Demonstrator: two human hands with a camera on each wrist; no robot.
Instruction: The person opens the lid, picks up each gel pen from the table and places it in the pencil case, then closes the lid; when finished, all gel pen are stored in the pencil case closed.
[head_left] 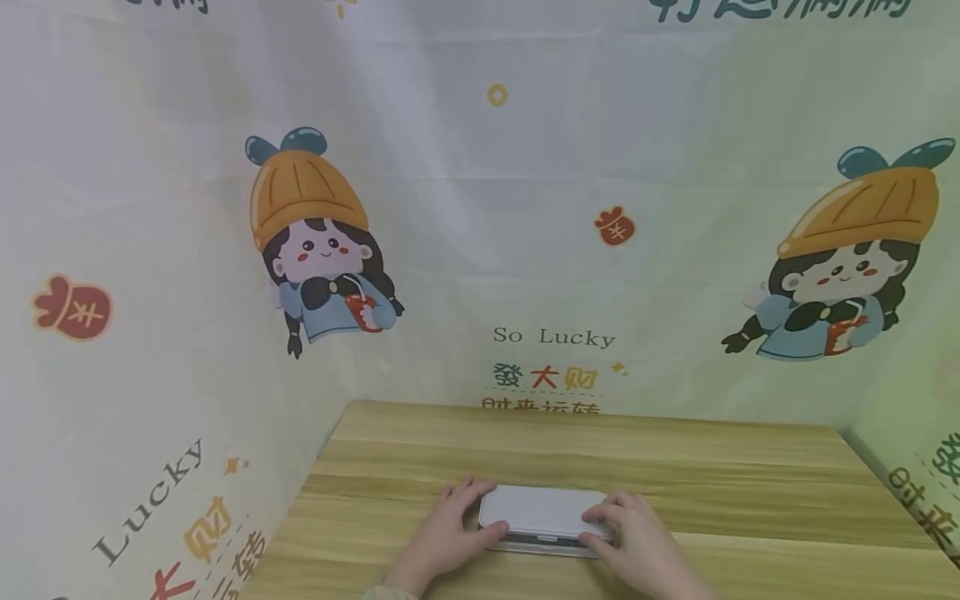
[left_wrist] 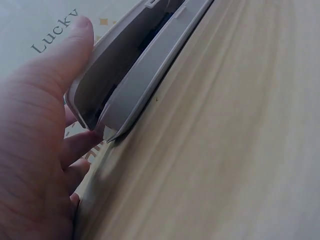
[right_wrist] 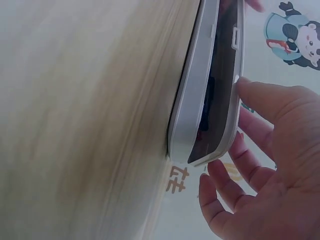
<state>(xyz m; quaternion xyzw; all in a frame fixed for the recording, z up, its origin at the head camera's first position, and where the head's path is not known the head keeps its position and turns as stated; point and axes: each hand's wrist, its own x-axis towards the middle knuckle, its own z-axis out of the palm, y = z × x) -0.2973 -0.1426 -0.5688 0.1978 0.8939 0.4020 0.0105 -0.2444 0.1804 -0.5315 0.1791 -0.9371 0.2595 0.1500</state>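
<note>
A white pencil case (head_left: 536,510) with a hinged lid lies lengthwise across the table in front of me. Its lid stands slightly raised, leaving a gap along the near side, with a small clasp tab (right_wrist: 235,38) on the lid's edge. Dark items show in the shadow inside. At the left end, my left hand (head_left: 448,532) holds the lid, thumb at the near edge and fingers round the far corner. My right hand (head_left: 636,533) grips the lid's right end, its thumb (right_wrist: 260,97) on the near edge and other fingers over the top and end.
The wooden table (head_left: 420,442) has a striped grain. Behind it and along the sides hangs a pale cloth (head_left: 450,250) printed with cartoon girls, red bags and lettering.
</note>
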